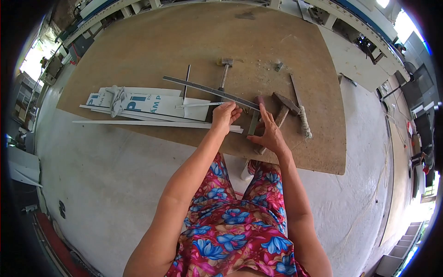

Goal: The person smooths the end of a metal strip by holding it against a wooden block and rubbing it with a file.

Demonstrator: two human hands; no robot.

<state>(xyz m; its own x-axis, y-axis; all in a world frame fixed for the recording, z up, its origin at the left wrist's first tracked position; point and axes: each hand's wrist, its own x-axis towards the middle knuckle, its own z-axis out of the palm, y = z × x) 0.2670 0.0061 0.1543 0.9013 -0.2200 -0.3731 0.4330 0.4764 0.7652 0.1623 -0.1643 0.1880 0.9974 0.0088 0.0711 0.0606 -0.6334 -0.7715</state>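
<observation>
Near the edge of the brown surface (138, 55), left grip (224, 116) looks curled closed on a thin white strip (199, 105), probably to control that end. Right grip (271, 134) is spread open, a fingertip at the slanted metal bar (210, 92)'s near end, maybe steadying it. Hammer (286, 102) and cord-handled knife (303, 121) lie just right, handy for grabbing imo.
</observation>
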